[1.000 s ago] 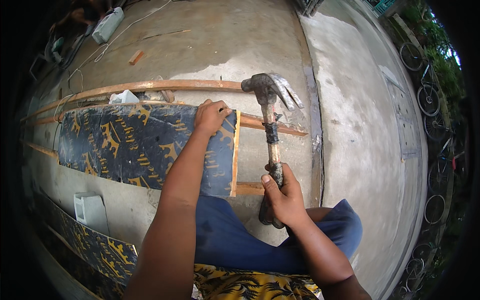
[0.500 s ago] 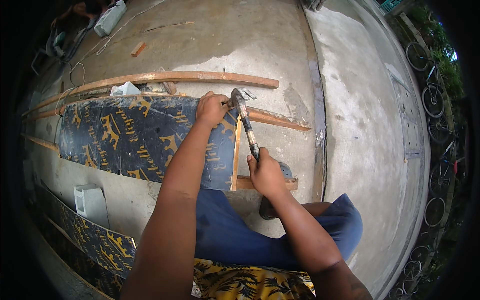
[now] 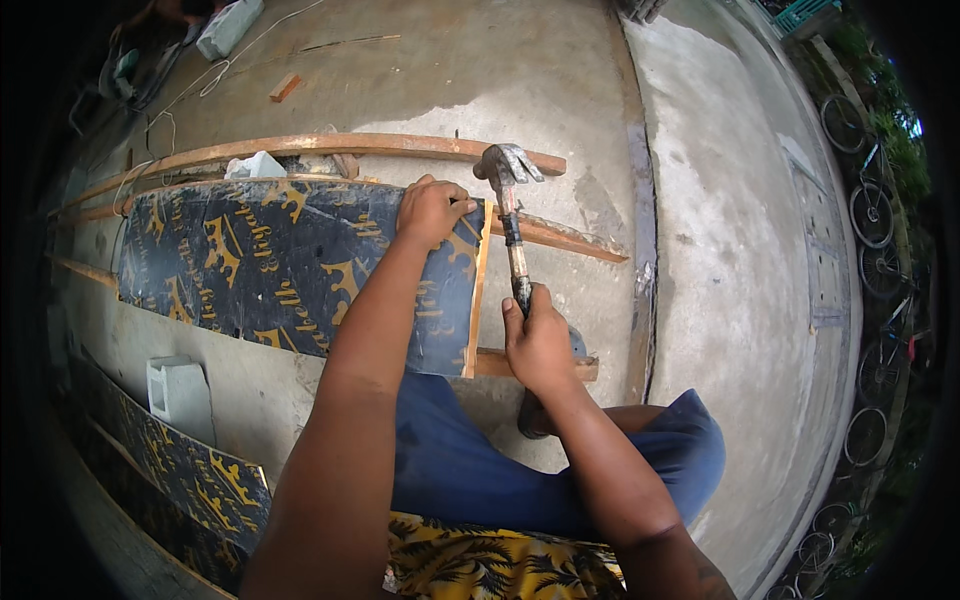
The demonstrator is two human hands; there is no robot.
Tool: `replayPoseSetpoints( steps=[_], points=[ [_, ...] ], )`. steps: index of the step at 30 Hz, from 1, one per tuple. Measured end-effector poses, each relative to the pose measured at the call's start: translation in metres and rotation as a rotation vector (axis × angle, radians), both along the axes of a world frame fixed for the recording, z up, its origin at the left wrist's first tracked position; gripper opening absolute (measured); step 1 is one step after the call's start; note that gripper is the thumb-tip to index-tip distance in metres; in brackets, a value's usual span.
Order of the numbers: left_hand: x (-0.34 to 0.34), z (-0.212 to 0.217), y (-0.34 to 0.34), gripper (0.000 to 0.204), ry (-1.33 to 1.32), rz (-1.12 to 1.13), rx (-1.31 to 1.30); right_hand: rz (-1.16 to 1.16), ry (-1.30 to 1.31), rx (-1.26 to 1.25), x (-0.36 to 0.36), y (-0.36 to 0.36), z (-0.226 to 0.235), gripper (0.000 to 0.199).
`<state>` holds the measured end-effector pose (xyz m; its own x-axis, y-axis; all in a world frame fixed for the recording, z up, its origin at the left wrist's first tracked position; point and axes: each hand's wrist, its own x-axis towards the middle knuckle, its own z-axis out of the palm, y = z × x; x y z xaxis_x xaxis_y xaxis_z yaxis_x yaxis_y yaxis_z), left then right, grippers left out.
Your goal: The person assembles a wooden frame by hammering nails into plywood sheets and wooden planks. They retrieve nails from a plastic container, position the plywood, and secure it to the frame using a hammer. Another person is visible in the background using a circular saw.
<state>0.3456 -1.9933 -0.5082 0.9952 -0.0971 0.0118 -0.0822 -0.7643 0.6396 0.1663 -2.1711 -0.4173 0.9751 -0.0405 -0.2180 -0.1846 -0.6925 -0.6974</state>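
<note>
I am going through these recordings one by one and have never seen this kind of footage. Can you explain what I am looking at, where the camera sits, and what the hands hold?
There is no machine here: a person works with two bare hands, filmed by a wide fisheye camera worn on the head and looking down, which is why straight edges bend near the rim. The forearms come in from the bottom. The left hand presses on the far corner of a dark blue panel with yellow patterns, which lies on long wooden strips on a concrete floor. The right hand grips the handle of a claw hammer, its head raised near the panel's corner. A grey block lies at the left, and bicycles stand along the right rim.
</note>
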Motion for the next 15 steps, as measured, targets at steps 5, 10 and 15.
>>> replayPoseSetpoints(
  steps=[5, 10, 15],
  points=[
    [0.001, 0.001, -0.001, 0.024, 0.033, 0.032, 0.066, 0.024, 0.031, -0.045, 0.001, 0.003, -0.006, 0.024],
    [0.0, 0.007, -0.001, 0.026, 0.085, 0.024, 0.028, -0.009, 0.007, 0.021, -0.001, -0.001, 0.0, 0.023],
    [0.002, 0.001, 0.013, 0.033, 0.065, -0.117, 0.035, -0.011, -0.081, 0.056, -0.004, 0.0, -0.003, 0.024]
  ],
)
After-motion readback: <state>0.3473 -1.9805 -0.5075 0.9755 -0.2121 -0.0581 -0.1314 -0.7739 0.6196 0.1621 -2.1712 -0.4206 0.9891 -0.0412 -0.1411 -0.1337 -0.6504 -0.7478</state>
